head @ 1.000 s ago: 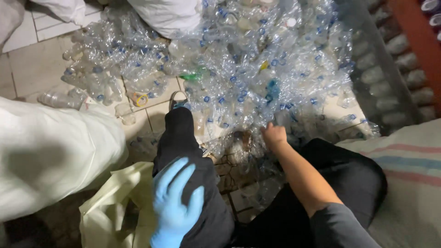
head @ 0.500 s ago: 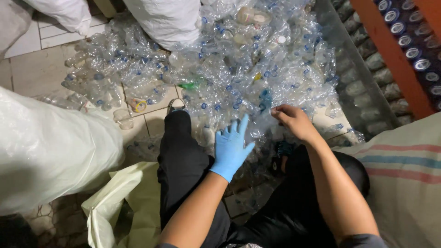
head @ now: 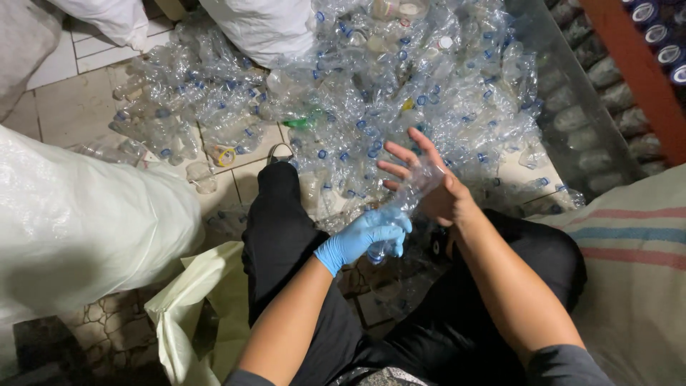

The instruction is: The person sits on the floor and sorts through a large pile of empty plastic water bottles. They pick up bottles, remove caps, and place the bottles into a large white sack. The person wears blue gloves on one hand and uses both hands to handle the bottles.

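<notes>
1. A heap of crushed clear plastic bottles [head: 400, 86] covers most of the tiled floor [head: 64, 107] ahead of the seated person. Many carry blue caps, a few are yellowish, and one green piece lies among them.
2. Large white sacks bound the scene: a bulging one [head: 78, 229] on the left, two more [head: 264, 25] at the top edge, and a striped woven sack [head: 636, 264] on the right.
3. The person's legs, in black trousers [head: 286, 243], stretch toward the heap, with a pale yellow-green bag [head: 193, 307] lying just beside the left leg.
4. On the far right stands a red rack [head: 629, 64], with rows of bottles behind it.
5. The right hand [head: 429, 182] is bare, fingers spread apart and stretched forward. Its palm rests against the upper part of the held bottle without closing round it.
6. The left hand [head: 368, 236], in a blue glove, has its grip clamped round the lower end of the same bottle.
7. The clear bottle [head: 407, 196] sits between the two hands, above the lap and just short of the heap's near edge. It is transparent, crumpled and creased, lying tilted from the gloved hand up toward the bare palm. Glare and the clutter behind it blur its outline, and I cannot tell whether it has a cap.
</notes>
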